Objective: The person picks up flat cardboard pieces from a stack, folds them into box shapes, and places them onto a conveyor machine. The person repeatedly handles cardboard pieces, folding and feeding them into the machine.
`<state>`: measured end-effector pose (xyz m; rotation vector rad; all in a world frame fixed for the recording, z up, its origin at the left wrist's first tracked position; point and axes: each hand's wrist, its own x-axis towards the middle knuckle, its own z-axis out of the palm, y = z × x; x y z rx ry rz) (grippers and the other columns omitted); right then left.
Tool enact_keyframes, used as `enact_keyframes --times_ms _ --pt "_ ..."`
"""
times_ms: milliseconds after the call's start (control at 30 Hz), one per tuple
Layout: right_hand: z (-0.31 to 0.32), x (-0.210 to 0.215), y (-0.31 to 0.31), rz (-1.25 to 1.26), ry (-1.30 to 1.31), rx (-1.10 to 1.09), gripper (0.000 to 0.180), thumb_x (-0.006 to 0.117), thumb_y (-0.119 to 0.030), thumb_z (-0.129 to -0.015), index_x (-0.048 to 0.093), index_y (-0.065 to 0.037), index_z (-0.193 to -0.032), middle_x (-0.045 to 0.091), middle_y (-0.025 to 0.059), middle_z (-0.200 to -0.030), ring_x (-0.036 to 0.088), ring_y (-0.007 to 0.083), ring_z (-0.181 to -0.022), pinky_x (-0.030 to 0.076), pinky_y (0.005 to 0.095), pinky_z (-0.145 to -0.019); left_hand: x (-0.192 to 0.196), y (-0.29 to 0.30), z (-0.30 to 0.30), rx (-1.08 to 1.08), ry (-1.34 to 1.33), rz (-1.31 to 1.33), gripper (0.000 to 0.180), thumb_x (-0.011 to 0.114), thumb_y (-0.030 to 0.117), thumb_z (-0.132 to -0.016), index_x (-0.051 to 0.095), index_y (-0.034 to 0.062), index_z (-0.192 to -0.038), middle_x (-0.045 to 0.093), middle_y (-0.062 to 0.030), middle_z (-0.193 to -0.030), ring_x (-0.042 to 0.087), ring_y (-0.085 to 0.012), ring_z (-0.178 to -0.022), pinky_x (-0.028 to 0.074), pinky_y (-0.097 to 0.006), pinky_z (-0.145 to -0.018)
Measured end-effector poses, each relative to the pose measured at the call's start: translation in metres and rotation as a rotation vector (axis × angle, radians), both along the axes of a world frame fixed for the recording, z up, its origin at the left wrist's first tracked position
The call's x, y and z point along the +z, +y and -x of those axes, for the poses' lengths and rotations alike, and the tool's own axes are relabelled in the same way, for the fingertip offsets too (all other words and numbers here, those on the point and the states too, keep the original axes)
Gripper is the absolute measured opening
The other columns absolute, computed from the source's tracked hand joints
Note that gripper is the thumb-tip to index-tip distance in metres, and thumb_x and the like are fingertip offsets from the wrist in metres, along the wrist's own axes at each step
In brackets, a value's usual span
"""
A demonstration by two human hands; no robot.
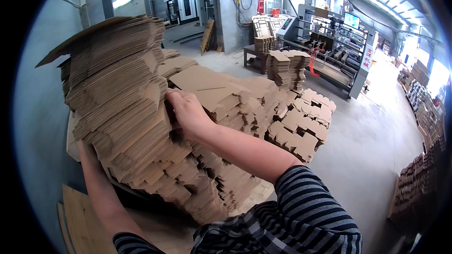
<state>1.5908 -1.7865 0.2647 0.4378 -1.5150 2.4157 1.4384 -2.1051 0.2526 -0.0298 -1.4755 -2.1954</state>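
A tall, leaning stack of brown die-cut cardboard sheets (117, 84) rises in front of me on the left. My right hand (187, 110) is closed on the right side of this stack, its fingers curled against the sheet edges and partly hidden. From the lower left my left forearm (101, 190) reaches up to the stack's left side. Cardboard covers my left hand, so its fingers do not show. The top sheet (89, 33) sticks out to the left. Below and to the right, more cardboard piles (207, 84) press close to my right arm.
Lower cardboard piles (301, 122) stand farther right, with a taller pair (287, 68) behind them. A large machine (329, 42) with rollers and a screen is beyond. A wooden board (89, 216) leans at lower left. More stacks (416, 178) line the far right.
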Motion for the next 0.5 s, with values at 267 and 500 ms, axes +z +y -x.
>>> enact_keyframes --times_ms 267,500 --pt "-0.027 0.016 0.007 -0.075 -0.055 -0.039 0.031 0.041 -0.017 -0.090 0.060 0.004 -0.102 0.063 0.0075 -0.087 0.056 0.0132 -0.077 0.047 0.0245 -0.064 0.007 -0.007 -0.038 0.038 0.043 -0.044 0.040 0.047 0.027 -0.094 0.048 0.0006 -0.124 0.057 -0.0138 -0.113 0.060 -0.0199 -0.093 0.052 -0.027 -0.073" --pt "-0.051 0.049 0.019 -0.076 -0.095 -0.040 0.030 0.045 -0.024 -0.090 0.060 0.002 -0.094 0.061 0.0101 -0.081 0.060 0.0170 -0.063 0.050 0.0295 -0.049 0.039 -0.029 -0.047 -0.062 0.180 -0.393 0.040 0.046 0.016 -0.094 0.038 -0.0058 -0.128 0.046 -0.0174 -0.125 0.047 -0.0248 -0.115 0.047 -0.035 -0.095"
